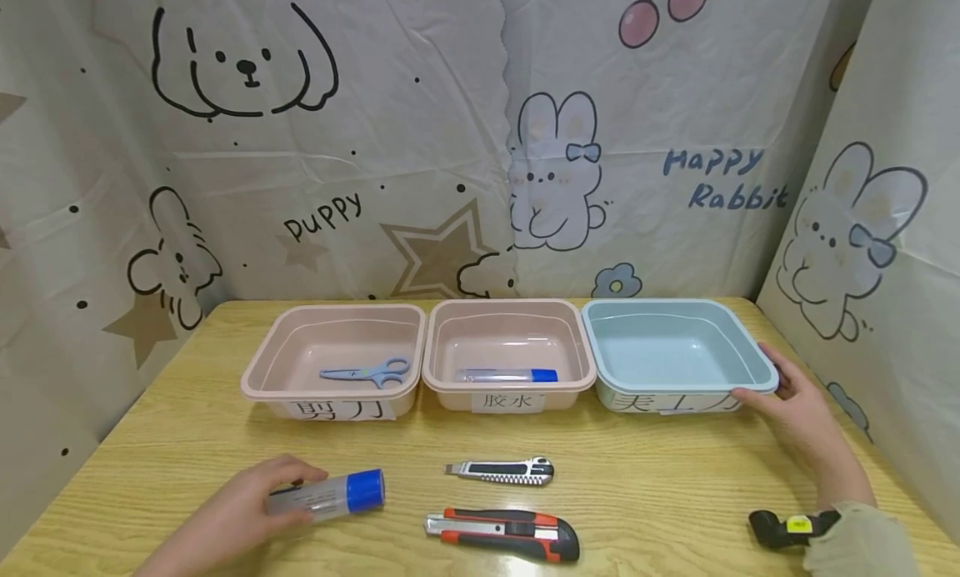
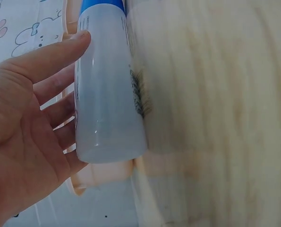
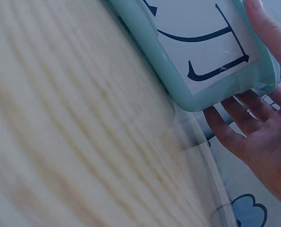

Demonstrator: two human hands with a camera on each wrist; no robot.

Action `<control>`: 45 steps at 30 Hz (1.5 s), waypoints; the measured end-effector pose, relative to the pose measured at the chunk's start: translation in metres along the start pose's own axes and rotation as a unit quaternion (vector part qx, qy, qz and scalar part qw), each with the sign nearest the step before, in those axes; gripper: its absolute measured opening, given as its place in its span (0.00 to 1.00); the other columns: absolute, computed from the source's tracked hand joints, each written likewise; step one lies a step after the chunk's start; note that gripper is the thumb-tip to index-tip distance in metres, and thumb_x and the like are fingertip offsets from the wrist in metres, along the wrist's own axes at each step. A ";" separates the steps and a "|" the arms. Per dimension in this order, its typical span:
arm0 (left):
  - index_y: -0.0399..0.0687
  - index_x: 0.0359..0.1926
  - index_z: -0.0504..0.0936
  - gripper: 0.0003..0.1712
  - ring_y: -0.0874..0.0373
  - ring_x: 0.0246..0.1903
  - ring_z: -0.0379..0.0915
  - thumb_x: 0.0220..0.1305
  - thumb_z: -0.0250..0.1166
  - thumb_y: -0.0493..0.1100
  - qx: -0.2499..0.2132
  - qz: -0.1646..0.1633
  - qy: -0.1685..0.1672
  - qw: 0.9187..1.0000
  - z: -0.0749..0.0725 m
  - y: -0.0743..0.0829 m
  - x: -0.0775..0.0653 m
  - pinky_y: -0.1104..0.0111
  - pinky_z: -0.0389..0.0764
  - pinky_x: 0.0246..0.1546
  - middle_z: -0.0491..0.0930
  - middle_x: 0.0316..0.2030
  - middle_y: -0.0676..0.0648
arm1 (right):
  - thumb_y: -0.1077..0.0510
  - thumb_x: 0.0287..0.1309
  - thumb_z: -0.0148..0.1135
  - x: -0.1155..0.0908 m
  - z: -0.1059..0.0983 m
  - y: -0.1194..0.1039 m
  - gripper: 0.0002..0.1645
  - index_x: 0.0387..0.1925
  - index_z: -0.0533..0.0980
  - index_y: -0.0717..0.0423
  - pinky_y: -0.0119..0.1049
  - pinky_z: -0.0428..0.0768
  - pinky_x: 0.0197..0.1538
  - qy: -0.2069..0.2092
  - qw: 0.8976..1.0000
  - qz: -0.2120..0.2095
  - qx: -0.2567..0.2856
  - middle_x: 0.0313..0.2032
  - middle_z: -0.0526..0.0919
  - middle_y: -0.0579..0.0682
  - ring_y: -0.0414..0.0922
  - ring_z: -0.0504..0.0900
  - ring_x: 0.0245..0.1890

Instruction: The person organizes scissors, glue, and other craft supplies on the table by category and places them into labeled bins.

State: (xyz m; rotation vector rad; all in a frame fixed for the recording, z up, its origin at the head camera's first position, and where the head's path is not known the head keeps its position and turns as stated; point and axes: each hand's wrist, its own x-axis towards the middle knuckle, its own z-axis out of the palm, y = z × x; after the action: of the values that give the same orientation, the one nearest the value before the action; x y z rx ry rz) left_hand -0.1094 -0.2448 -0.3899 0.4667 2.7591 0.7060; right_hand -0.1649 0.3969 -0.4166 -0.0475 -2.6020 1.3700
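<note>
One glue bottle [image 1: 332, 498] is being clasped round its barrel by the left hand [image 1: 243, 500], thumb against fingers, apparently for a firm hold with the cap [image 1: 366, 490] uncovered, while well apart from it the near corner of a blue bin [image 1: 652, 331] is being gripped by the right hand [image 1: 798, 406], perhaps for steadying. Between the hands, a small cutter [image 1: 498, 471] and a large cutter [image 1: 510, 531] are being supported by the table [image 1: 405, 444], seemingly within easy reach; scissors [image 1: 367, 372] are being contained by a pink bin [image 1: 337, 331] ahead of the left hand.
</note>
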 end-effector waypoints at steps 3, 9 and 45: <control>0.60 0.49 0.77 0.27 0.61 0.41 0.71 0.46 0.66 0.61 -0.007 -0.007 -0.007 1.000 0.002 -0.001 0.000 0.64 0.74 0.39 0.76 0.47 0.55 | 0.57 0.56 0.60 0.000 0.000 0.000 0.48 0.70 0.43 0.47 0.09 0.64 0.42 -0.001 1.000 -0.002 0.003 0.70 0.46 0.53 0.23 0.59 0.55; 0.59 0.50 0.76 0.31 0.57 0.44 0.70 0.40 0.72 0.54 -0.015 -0.038 -0.017 0.999 0.005 0.001 0.001 0.57 0.73 0.43 0.76 0.48 0.51 | 0.56 0.56 0.61 0.001 0.000 0.000 0.49 0.70 0.43 0.41 0.09 0.63 0.43 -0.003 1.000 0.002 0.009 0.70 0.46 0.48 0.25 0.58 0.57; 0.62 0.46 0.78 0.27 0.66 0.39 0.70 0.40 0.74 0.46 0.033 0.027 0.110 0.993 -0.005 0.046 0.005 0.66 0.74 0.40 0.77 0.43 0.61 | 0.55 0.56 0.61 -0.001 -0.001 -0.002 0.48 0.70 0.43 0.44 0.09 0.64 0.42 0.002 1.000 0.006 0.007 0.70 0.46 0.51 0.26 0.57 0.58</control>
State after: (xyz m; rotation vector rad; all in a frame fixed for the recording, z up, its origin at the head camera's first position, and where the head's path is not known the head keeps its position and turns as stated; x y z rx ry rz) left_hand -0.1048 -0.2068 -0.3632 0.5069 2.9945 0.7188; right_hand -0.1632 0.3961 -0.4146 -0.0644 -2.5928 1.3911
